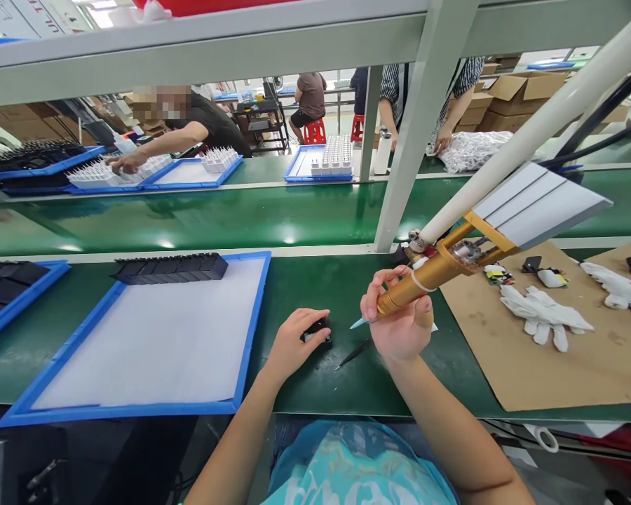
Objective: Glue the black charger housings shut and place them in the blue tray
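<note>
My left hand (294,344) is closed around a small black plastic housing (323,325), which rests on the green bench top. Its fingers and thumb grip the piece from the left side. My right hand (402,326) holds a gold-coloured dispensing gun (425,277) with a grey lever at its rear. The light blue nozzle tip (357,323) points left toward the housing, a short gap away from it. A pair of dark tweezers (354,354) lies on the bench between my hands.
A blue-rimmed tray (266,294) on the left bears a row of black housings (173,268). White gloves (544,312) and small electronic parts lie on cardboard (484,351) at right. A slanted white pipe (515,133) and a grey post (418,133) stand ahead. Co-workers sit across the line.
</note>
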Demonstrator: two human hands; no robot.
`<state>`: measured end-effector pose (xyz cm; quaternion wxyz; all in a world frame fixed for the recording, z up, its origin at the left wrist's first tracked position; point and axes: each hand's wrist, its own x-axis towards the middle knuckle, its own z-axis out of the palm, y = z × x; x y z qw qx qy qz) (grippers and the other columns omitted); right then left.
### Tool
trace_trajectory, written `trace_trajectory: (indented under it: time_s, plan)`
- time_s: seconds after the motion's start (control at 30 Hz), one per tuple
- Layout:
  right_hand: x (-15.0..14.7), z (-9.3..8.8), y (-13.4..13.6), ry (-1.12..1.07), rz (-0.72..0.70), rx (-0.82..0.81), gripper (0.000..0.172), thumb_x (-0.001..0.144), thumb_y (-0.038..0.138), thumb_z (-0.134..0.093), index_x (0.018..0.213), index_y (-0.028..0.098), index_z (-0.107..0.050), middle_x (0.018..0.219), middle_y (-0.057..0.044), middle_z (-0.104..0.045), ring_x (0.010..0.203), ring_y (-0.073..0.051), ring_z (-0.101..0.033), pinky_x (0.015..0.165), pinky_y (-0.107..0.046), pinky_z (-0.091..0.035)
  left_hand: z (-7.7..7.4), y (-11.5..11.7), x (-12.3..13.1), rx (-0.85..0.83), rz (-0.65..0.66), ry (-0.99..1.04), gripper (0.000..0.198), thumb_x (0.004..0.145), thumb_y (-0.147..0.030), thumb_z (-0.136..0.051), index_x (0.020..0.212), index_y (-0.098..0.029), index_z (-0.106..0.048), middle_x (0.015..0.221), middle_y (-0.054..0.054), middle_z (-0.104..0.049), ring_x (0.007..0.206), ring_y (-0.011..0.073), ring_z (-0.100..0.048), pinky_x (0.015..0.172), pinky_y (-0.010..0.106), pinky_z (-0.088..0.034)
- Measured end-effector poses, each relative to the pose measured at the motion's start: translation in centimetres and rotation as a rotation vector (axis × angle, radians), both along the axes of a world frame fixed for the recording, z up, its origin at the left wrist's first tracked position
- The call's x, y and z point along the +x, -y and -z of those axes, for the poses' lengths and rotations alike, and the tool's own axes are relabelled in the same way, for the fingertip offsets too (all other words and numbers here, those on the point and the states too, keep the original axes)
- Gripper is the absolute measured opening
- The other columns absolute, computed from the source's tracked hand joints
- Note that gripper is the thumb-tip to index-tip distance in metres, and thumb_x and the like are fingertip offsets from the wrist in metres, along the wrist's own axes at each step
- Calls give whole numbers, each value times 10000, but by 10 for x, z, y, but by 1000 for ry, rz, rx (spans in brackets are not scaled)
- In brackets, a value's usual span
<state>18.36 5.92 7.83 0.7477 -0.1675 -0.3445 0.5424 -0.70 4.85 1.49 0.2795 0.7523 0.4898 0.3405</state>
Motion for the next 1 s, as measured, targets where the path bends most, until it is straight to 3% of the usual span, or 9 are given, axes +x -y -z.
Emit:
trace_trajectory:
  time_s: [0.13,0.37,0.47,0.63,0.8,0.87,1.0]
  plan:
    - [2,1,-1,-8,-5,17,352,803,576,-559,990,278,-563,875,25,-561,464,-81,-517,416,-248,-350,9,1,4,-17,-23,-3,375,883,-305,-590,1253,-253,-568,1113,52,-668,1017,192,-623,924,350,-489]
    - [2,2,-2,8,-1,14,365,794,581,-560,1010,287,-562,865,26,-567,456,-77,-506,426,-248,-376,18,-5,10,-92,1,95,374,829,-138,-496,1183,-220,-585,942,15,-670,817,137,-615,798,283,-483]
    - [2,2,-2,11,4,18,370,792,586,-557,1010,287,-558,864,27,-569,452,-75,-502,420,-246,-372,20,-5,8,-121,53,118,450,824,-90,-437,1242,-225,-537,981,22,-688,847,146,-611,814,299,-479]
    - [3,3,-3,18,15,0,372,789,593,-557,1003,289,-537,859,29,-570,448,-76,-494,416,-247,-366,7,0,0,-57,206,-18,544,898,-126,-427,1422,-265,-381,1228,65,-634,1104,215,-511,963,401,-410]
    - [5,4,-3,19,23,-3,380,792,598,-552,1012,289,-537,861,23,-573,456,-81,-495,419,-250,-365,-11,10,-2,-35,235,-175,616,975,-158,-321,1533,-302,-101,1417,50,-511,1242,224,-411,1048,446,-339]
    - [6,4,-3,5,15,9,362,802,579,-554,1015,285,-547,862,22,-574,462,-81,-505,423,-247,-362,-11,12,-2,18,210,-243,564,993,-189,-324,1526,-285,-168,1373,57,-555,1228,226,-441,1037,442,-358]
    - [7,5,-3,-5,-1,14,349,810,563,-560,1020,284,-557,865,23,-576,472,-82,-519,427,-247,-364,-4,12,-3,111,152,-307,412,978,-279,-455,1388,-252,-474,1163,60,-679,1091,224,-567,946,396,-448]
